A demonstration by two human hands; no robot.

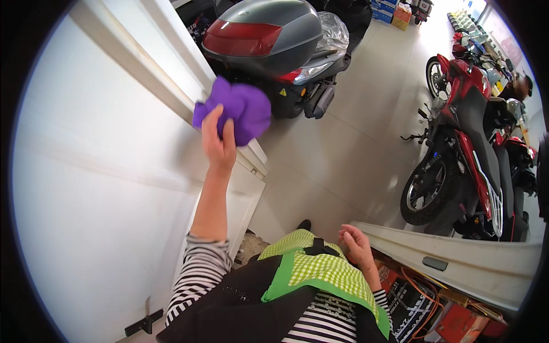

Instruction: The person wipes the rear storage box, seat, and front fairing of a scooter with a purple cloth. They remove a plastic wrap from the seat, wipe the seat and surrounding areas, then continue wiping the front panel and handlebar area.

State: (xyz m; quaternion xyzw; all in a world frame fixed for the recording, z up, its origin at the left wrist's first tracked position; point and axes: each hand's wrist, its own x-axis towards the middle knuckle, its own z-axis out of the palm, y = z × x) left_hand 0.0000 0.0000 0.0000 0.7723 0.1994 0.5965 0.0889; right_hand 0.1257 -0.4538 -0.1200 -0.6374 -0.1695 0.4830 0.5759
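A bunched purple cloth [246, 111] is in my left hand [219, 140], its fingers curled on the near side of it. The cloth lies against the raised edge moulding of a white door [103, 171] on my left. My right hand [357, 246] hangs low by my waist, in front of my green checked apron [326, 271]. Its fingers are loosely bent and apart, and nothing shows in them. Part of the left fingers is hidden by the cloth.
A scooter with a grey and red top box [269, 34] stands just beyond the door. Red motorcycles [466, 131] line the right side. A white panel [457, 260] crosses at lower right, with boxes and orange cables [423, 297] behind it. Cartons [394, 12] sit far back.
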